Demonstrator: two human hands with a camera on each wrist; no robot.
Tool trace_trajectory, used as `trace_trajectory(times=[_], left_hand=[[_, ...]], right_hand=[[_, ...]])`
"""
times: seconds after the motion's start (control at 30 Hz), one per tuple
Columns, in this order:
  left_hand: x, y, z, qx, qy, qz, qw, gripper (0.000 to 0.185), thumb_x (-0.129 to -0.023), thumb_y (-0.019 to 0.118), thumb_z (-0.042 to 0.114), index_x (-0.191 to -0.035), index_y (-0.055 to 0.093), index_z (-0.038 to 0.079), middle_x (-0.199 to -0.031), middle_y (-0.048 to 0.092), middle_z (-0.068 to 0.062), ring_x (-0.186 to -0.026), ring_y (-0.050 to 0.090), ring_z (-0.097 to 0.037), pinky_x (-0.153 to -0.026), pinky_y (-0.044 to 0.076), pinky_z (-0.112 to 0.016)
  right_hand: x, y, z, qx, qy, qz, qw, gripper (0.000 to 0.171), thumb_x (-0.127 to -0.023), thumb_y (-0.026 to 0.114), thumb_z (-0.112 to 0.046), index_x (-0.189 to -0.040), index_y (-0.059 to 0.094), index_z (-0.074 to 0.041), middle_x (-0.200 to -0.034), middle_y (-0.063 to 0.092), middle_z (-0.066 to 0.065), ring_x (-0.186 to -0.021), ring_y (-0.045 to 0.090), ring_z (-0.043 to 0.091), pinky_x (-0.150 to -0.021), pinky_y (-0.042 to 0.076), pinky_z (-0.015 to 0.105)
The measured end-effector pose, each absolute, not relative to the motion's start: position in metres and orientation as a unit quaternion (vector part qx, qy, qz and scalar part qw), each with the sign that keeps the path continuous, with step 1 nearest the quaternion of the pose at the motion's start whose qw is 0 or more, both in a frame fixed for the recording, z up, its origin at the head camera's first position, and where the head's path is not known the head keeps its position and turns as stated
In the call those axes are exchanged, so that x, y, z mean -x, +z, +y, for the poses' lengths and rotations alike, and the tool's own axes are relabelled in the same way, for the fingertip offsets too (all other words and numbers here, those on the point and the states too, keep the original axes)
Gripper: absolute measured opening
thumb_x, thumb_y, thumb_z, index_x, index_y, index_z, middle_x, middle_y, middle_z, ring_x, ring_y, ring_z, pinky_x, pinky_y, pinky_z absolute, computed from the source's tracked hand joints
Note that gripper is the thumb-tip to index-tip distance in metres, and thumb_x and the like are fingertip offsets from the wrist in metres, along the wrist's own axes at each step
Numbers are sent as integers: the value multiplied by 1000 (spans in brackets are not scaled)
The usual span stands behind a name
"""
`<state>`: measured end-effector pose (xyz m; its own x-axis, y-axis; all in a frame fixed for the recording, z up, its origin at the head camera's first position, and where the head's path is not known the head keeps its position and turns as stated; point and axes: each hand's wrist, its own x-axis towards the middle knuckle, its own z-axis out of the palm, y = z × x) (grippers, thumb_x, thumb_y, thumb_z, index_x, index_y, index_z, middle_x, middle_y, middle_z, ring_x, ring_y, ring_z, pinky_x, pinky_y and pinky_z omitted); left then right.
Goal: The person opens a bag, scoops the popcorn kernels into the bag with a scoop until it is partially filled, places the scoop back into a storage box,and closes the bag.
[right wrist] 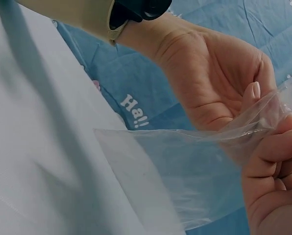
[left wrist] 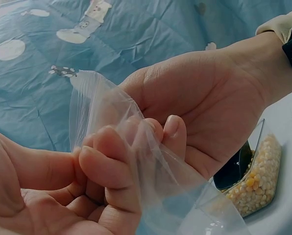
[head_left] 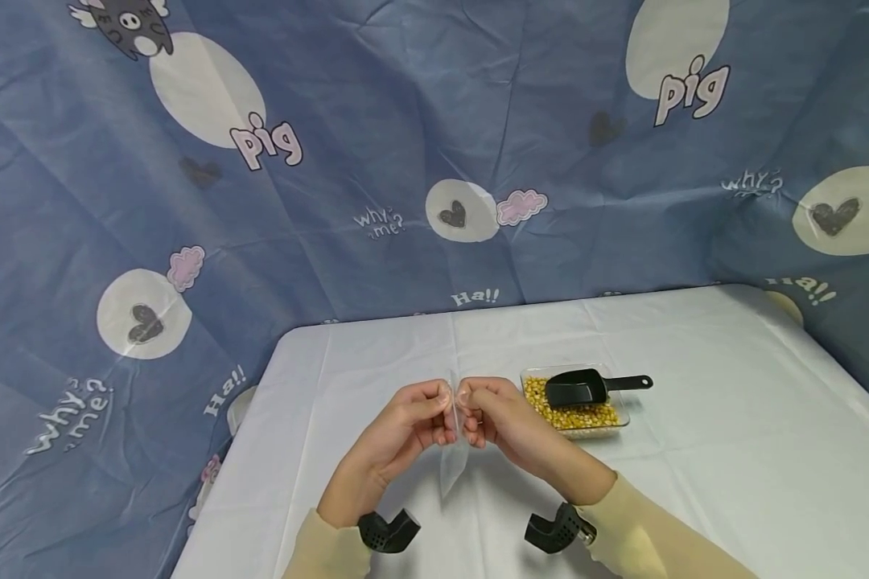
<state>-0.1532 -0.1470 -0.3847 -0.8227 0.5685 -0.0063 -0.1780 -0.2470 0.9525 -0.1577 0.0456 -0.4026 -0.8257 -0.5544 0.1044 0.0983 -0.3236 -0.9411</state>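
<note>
Nearest the camera, two cream sleeves come in from the bottom edge, each wrist wearing a black camera mount. Just beyond them the two hands meet above the tabletop (head_left: 731, 418), which is covered in a white cloth. The left hand (head_left: 394, 438) has its fingers curled in, pinching one side of a clear plastic bag (head_left: 452, 458) at its top edge. The right hand (head_left: 507, 422) pinches the opposite side of that same top edge, fingertips almost touching those of the left. The bag hangs down between both hands, thin and see-through, its lower end close to the cloth; whether it touches the cloth can't be told. From the left wrist view, the film (left wrist: 151, 161) folds over the curled fingers (left wrist: 107, 161). From the right wrist view, the bag (right wrist: 195, 171) stretches flat off to the side.

Just past the right hand sits a clear tray (head_left: 623, 422) filled with yellow corn kernels (head_left: 586, 416). A black scoop (head_left: 579, 388) rests on top of the kernels, handle pointing right.

Farthest back, a blue curtain (head_left: 405, 121) printed with pigs, hearts and words hangs behind it all.
</note>
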Motion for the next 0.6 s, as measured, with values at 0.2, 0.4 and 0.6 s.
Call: trace_trajectory(times=[0.2,0.4,0.6], left_hand=[[153,-382,-148,-163,781,556,231,24,-104,49,11,-82,56,7,-78,58,-4,-72,54,-17,-66,49,-27],[153,-380,-145,-111,741,635,186,27,-98,51,11,-72,51,5,-67,50,-4,-59,48,-16,-55,42,-25],[152,-379,-146,-65,612,784,84,32,-98,59,12,-68,48,4,-57,44,-5,-51,43,-20,-53,36,-27]], right_hand=[[159,-401,47,198,-799,535,189,21,-96,45,-7,-77,52,-4,-66,53,2,-58,52,12,-55,46,23],[160,-401,47,202,-768,588,154,22,-95,48,-6,-75,49,3,-66,51,5,-60,52,16,-55,46,27],[162,-403,48,218,-695,680,79,26,-96,52,-2,-70,55,0,-59,52,14,-53,51,25,-49,47,34]])
